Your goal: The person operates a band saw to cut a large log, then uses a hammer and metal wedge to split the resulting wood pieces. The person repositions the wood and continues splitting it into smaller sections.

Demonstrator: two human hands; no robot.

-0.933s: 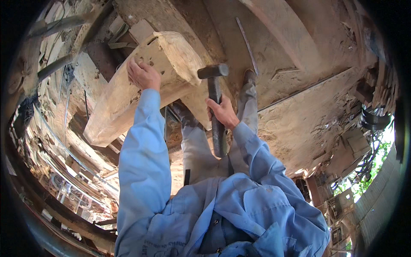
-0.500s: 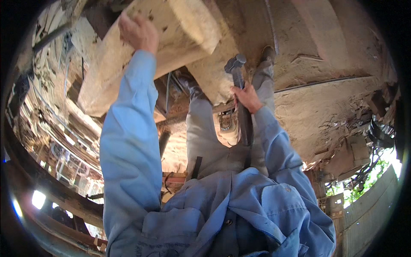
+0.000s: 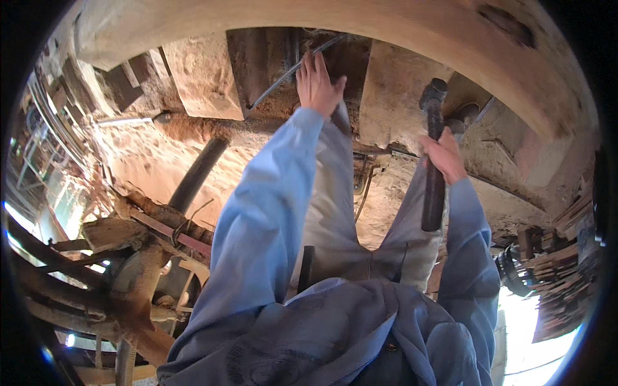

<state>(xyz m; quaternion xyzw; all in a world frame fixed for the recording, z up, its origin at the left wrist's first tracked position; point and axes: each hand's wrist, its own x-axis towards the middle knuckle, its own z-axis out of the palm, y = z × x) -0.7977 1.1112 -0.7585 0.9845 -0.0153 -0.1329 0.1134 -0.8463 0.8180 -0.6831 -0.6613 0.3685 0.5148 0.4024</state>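
Observation:
My right hand (image 3: 444,154) is wrapped round the dark handle of a hammer (image 3: 434,122), held upright with its heavy metal head at the top. The handle's lower end hangs in front of my right thigh. Farther left, my left hand (image 3: 320,85) reaches forward with its fingers stretched out and nothing held. Its fingertips are beside a thin metal rod (image 3: 278,85) that slants over a dark gap between boards; whether they touch it I cannot tell. Beyond both hands a large pale timber log (image 3: 322,14) curves across the view, with a dark knot at its right.
A sawdust-covered board (image 3: 203,77) lies left of the gap, another board (image 3: 394,96) right of it. A dark pipe (image 3: 198,174) slants up at the left, above rusty machine framing (image 3: 138,276). Stacked wood strips (image 3: 563,283) stand at the far right.
My left hand has left the timber's surface and now reaches out nearer the middle. My view has turned, so the log spans the top. The hammer stays in my right hand, now farther right.

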